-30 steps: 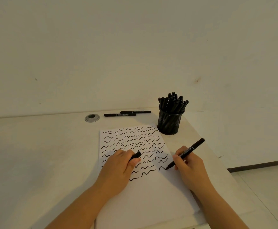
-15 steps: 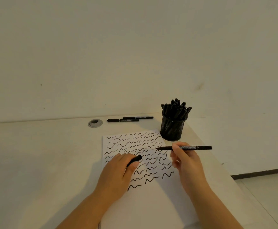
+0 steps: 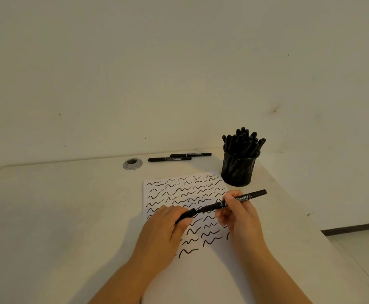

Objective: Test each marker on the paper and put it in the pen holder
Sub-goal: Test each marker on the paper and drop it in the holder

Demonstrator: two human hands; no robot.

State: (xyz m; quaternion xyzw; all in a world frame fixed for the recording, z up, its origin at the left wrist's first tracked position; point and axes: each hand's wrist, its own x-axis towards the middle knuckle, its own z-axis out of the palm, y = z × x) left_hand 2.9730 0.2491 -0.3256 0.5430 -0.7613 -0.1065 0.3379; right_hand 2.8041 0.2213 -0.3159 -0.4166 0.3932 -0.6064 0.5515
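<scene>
Recapping the tested marker.
Left hand [image 3: 163, 229] pinched the cap [image 3: 187, 215], right hand [image 3: 237, 212] gripped the marker [image 3: 248, 196]; next, probably into the pen holder [image 3: 239, 172].

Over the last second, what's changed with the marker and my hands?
The right hand lifted the marker off the paper, turned it level and brought its tip to the cap in the left hand. Pen holder and two loose markers stayed put.
</scene>
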